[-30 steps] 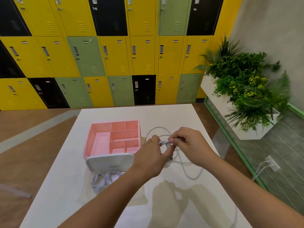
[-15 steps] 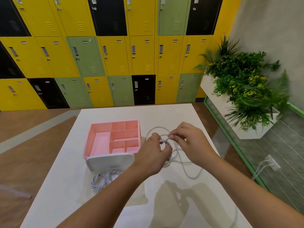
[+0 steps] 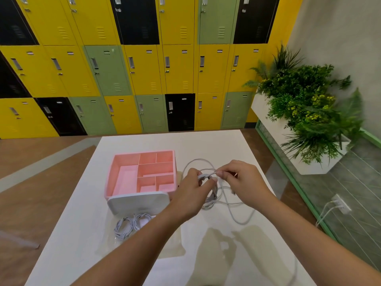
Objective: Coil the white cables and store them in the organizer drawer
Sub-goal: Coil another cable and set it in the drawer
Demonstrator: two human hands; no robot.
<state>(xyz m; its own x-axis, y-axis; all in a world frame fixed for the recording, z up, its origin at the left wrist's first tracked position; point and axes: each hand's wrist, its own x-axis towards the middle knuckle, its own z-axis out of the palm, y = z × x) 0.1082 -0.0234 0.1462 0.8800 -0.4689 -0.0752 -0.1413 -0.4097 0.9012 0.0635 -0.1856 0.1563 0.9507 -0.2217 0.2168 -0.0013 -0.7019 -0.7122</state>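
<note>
Pink organizer beside the hands; its clear drawer holds two coiled cables. The left hand grips a cable bundle; the right hand pinches its strand.

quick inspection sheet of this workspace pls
surface: glossy white tabletop, arm shadows on it
job's things: pink compartmented plastic organizer; clear drawer pulled out at its front, two coiled white cable bundles inside
clutter: nothing seen
grippers: left hand grips the half-wound coil; right hand pinches a strand beside it
cables: loose white cable, partly coiled, rest looped on the tabletop
surroundings: yellow, green and black lockers; white planter of green plants; wall socket with white leads
</note>
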